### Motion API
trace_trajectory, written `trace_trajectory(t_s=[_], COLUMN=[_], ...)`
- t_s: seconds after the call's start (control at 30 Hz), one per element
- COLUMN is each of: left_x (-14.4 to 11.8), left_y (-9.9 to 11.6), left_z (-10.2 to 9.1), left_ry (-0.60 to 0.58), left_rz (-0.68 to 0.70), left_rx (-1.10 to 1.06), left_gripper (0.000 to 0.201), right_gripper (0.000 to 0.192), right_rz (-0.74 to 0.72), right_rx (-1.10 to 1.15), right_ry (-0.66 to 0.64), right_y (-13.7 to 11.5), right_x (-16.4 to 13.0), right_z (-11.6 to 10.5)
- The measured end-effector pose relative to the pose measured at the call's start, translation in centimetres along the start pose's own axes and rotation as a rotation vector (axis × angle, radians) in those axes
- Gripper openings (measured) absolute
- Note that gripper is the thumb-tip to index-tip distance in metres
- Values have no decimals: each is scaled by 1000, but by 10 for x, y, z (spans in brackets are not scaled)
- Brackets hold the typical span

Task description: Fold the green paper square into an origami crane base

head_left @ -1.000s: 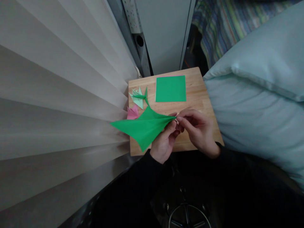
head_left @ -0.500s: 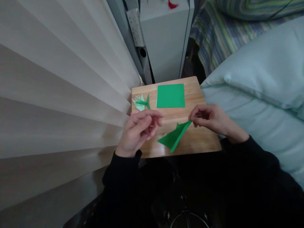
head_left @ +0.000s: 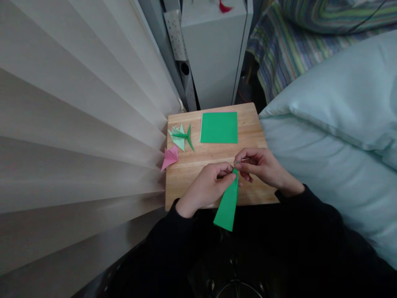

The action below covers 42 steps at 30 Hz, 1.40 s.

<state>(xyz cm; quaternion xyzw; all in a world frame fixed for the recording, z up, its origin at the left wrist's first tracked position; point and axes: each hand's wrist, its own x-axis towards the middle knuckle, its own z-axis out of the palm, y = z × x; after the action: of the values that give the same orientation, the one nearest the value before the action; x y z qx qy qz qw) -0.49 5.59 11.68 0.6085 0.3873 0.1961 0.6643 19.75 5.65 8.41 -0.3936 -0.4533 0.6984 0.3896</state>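
A folded piece of green paper (head_left: pixel 228 207) hangs from both hands over the front edge of a small wooden table (head_left: pixel 198 159). My left hand (head_left: pixel 212 182) is closed, pinching the paper near its narrow upper end. At the very tip, the fingers of my right hand (head_left: pixel 256 165) are pinched together on the paper. Its wide end points down toward my lap. Beyond the hands lies a flat green square of paper (head_left: pixel 218 127), with a pale edge along its left side.
Folded paper pieces lie at the table's left: a light green one (head_left: pixel 178 140), a darker green one (head_left: pixel 188 136) and a pink one (head_left: pixel 171 156). A pale curtain (head_left: pixel 93 136) borders the left side, pale blue bedding (head_left: pixel 335 120) the right. Behind stands a white cabinet (head_left: pixel 214 58).
My left hand has moved right and taken hold of the green paper. My right hand has shifted left and down. The paper has turned so its wide end hangs downward.
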Motion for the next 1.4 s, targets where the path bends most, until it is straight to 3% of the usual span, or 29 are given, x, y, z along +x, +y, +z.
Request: trace_trajectory(t_s=[0.23,0.5,0.67,1.0,1.17,1.4], left_x=[-2,-9,-13,-14,-14,-11], left_y=[1,8,9,9,9,2], left_z=[0,-4,-1,-5,-3,1], left_ry=[63,-1,37,12,5,247], left_rz=[22,-9,-58,-7,-18,-44], left_rx=[-7,-53,-147,5,-91,-142], left_gripper=[17,19,21,30,23,7], right_gripper=[23,19,19,18,19,17], right_rz=[11,29,21,-2,-14,-55], right_rx=[164,213,208,176,159,130], right_ry=[-74,-186,-184,-191,-190,-152], right_y=[9,9,9,7,7,8], right_x=[1,2,1,1,0,1], right_z=[1,3,4,4,4,5])
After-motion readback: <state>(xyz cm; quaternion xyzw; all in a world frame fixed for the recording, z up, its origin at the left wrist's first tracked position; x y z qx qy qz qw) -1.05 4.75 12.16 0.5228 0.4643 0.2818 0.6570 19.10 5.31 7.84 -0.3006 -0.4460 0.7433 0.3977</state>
